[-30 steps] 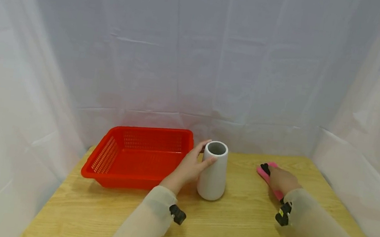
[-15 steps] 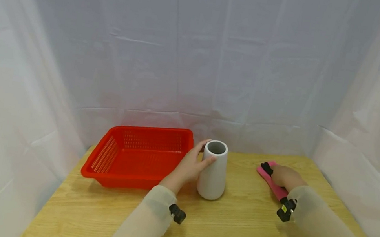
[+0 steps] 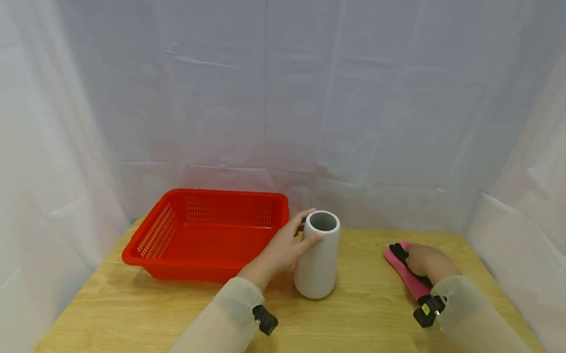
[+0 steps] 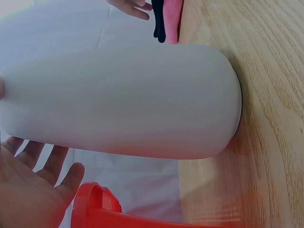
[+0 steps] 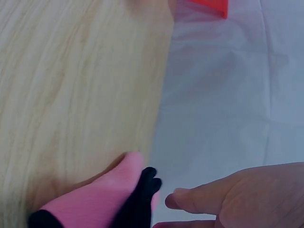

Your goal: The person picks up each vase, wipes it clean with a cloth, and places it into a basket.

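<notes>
On the middle of the wooden table my left hand wraps the upper part of the white vase, thumb near its rim and fingers round its far side. From the left wrist view the fingers look fairly spread along the vase's wall rather than clenched, so the hold is a loose cupping one. Upright, the vase stands with its open mouth facing up and its base flat on the wood.

Over to the right, my right hand rests on the pink and black cloth, which lies flat near the table's far right edge. In the right wrist view my fingers sit just beside the cloth's black tip; whether they pinch it or only touch it I cannot tell.

Just left of the vase and my left hand sits the red basket, its perforated walls facing me, near the far edge. White fabric hangs behind and to both sides of the table.
</notes>
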